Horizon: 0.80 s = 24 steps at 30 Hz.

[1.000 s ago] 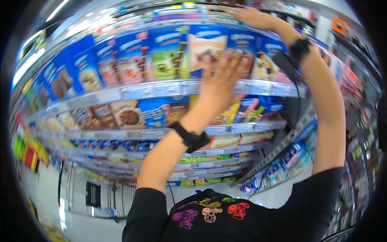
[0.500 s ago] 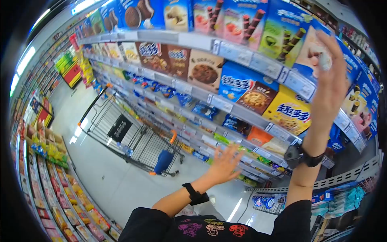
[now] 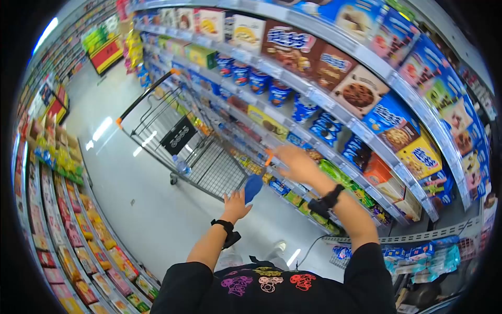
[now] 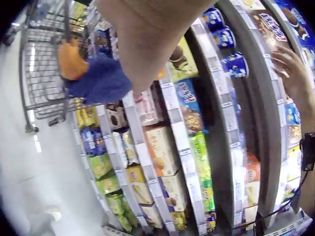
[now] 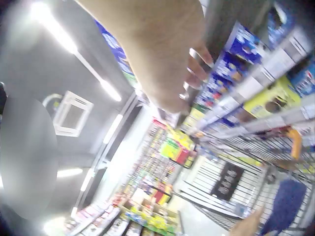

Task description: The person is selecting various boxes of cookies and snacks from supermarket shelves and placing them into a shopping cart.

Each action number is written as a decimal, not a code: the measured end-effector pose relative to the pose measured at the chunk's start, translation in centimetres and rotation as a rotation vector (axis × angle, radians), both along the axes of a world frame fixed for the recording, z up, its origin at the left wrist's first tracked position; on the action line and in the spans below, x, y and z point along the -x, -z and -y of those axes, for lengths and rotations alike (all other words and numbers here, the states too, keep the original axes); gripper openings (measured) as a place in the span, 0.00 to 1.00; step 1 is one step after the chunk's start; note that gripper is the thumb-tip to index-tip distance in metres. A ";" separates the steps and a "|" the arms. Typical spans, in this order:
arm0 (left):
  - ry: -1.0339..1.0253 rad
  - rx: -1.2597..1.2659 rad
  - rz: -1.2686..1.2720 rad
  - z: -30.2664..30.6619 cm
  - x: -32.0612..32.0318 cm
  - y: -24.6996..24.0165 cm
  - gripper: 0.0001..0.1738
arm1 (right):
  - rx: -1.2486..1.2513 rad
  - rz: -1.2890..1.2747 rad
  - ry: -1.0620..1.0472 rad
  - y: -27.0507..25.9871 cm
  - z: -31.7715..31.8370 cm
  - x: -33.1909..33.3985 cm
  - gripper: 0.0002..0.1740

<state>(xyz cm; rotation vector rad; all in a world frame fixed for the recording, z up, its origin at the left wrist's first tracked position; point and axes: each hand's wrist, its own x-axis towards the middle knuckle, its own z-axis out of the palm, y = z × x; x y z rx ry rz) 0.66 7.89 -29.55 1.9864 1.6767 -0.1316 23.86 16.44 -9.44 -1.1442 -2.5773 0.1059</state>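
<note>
The left hand [image 3: 235,207], fingers spread, is beside a blue item [image 3: 253,188] at the near end of a wire shopping cart [image 3: 212,168]; touching cannot be told. My right hand [image 3: 299,164] is in front of the shelves, close to the cart's orange corner [image 3: 269,157], its fingers loosely bent and holding nothing. In the left wrist view the right hand [image 4: 290,69] appears alongside a shelf edge, while the blue item [image 4: 101,81] looks like cloth. The right wrist view has the left hand [image 5: 248,223] near that blue item [image 5: 285,204].
Shelves of boxed and bagged snacks [image 3: 361,90] run along the right. A clear bottle [image 3: 182,165] lies in the cart. Low racks of packets [image 3: 89,235] line the left, with a floor aisle [image 3: 133,209] between. Blue and teal packs [image 3: 434,259] are at lower right.
The head view has turned left and down toward the cart. Both hands have lowered; the right hand has left the upper shelf packages, and the left hand is now by the blue item.
</note>
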 end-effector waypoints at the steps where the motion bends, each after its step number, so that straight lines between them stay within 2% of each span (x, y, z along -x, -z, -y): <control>1: 0.019 0.155 -0.002 -0.1 2.3 1.3 0.48 | -0.018 0.222 -0.114 4.3 -0.1 1.6 0.34; 2: 0.260 -0.104 0.000 1.3 4.7 4.0 0.45 | 0.081 0.344 -0.111 7.3 0.4 3.4 0.38; 3: 0.290 -0.154 -0.001 2.0 5.8 4.3 0.43 | 0.177 0.464 -0.108 9.8 1.0 5.0 0.42; 5: 0.351 -0.254 -0.008 2.7 6.9 4.1 0.41 | 0.238 0.429 -0.028 15.1 1.5 7.2 0.45; 6: 0.316 -0.226 0.035 2.7 7.1 3.6 0.39 | 0.273 0.413 0.011 16.4 2.0 8.1 0.46; 9: 0.313 -0.070 0.109 2.0 8.3 4.2 0.38 | 0.291 0.582 -0.057 19.3 2.9 10.2 0.49; 13: 0.369 -0.017 0.127 1.7 10.2 4.5 0.36 | 0.156 0.512 -0.132 23.3 2.9 11.3 0.36; 14: 0.358 0.022 0.106 1.6 10.6 4.1 0.34 | 0.076 0.416 -0.177 25.8 2.7 11.1 0.26; 17: 0.299 0.128 0.018 1.7 10.7 3.1 0.31 | 0.266 0.422 -0.330 26.7 1.8 12.5 0.13; 20: 0.198 0.163 -0.065 2.8 11.2 3.7 0.29 | 0.315 0.461 -0.559 25.7 0.7 14.6 0.09; 24: 0.055 0.216 -0.263 4.3 12.0 3.5 0.28 | 0.387 0.480 -0.716 26.2 0.6 17.8 0.11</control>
